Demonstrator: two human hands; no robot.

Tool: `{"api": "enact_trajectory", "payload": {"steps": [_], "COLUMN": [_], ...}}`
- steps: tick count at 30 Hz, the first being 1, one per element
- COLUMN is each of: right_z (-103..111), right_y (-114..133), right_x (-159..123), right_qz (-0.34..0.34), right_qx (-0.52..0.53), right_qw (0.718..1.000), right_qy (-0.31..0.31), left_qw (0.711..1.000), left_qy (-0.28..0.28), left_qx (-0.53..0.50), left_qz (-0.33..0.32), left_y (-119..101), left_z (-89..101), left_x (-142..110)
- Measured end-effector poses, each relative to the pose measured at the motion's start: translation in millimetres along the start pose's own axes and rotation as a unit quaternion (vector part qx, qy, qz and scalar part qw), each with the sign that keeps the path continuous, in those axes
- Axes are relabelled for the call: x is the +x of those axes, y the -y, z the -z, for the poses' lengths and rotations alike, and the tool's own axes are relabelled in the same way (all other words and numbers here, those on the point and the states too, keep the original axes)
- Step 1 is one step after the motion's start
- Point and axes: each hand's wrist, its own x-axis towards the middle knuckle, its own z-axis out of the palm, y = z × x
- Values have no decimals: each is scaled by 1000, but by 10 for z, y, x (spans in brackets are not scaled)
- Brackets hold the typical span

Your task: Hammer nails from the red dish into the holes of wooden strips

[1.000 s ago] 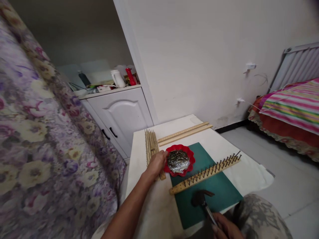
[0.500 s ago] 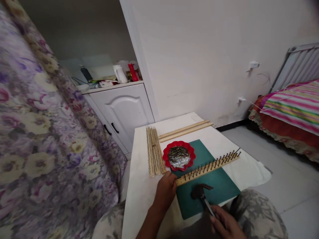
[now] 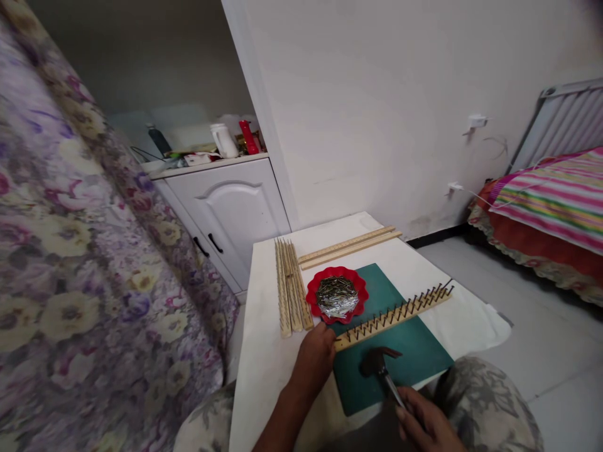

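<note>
A claw hammer (image 3: 377, 363) is in my right hand (image 3: 426, 419), fingers wrapped round its handle, the dark head just above the green mat (image 3: 414, 358). My left hand (image 3: 316, 353) is closed in a pinch at the near left end of a wooden strip (image 3: 384, 326). A dark nail (image 3: 338, 339) pokes out from its fingertips over the strip. Two rows of nails stand along the strip, many of them leaning. Behind the left hand sits a red scalloped bowl (image 3: 313, 307) heaped with loose nails (image 3: 336, 296).
Several nail-studded strips (image 3: 293, 295) lie together at the left of the white-covered table (image 3: 264, 370). Two more wooden strips (image 3: 348, 246) lie along the far side. A floral curtain (image 3: 155, 282) hangs at left, and a bed (image 3: 551, 207) stands at right.
My left fingers have shifted slightly at the strip's end, and a nail now shows at their tips. The hammer stays almost where it was.
</note>
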Motion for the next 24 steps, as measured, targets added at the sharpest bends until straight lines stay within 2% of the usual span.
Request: {"api": "enact_trajectory", "payload": {"steps": [7, 13, 18, 24], "right_z": [0, -18, -69, -85], "right_y": [72, 93, 109, 427], "right_x": [8, -2, 2, 162], "right_qz": [5, 1, 13, 58], "right_qx": [-13, -10, -17, -48], "right_qw": [1000, 1000, 1000, 997], "right_qy": [-4, 5, 7, 4], "left_qw": [998, 983, 973, 967], "left_qy": [-14, -68, -91, -106], "left_qx": [-65, -170, -210, -227], "left_qz": [-17, 16, 29, 42], "left_y": [8, 29, 34, 36], "left_z": [-23, -169, -261, -315], "left_x": [99, 61, 35, 32]}}
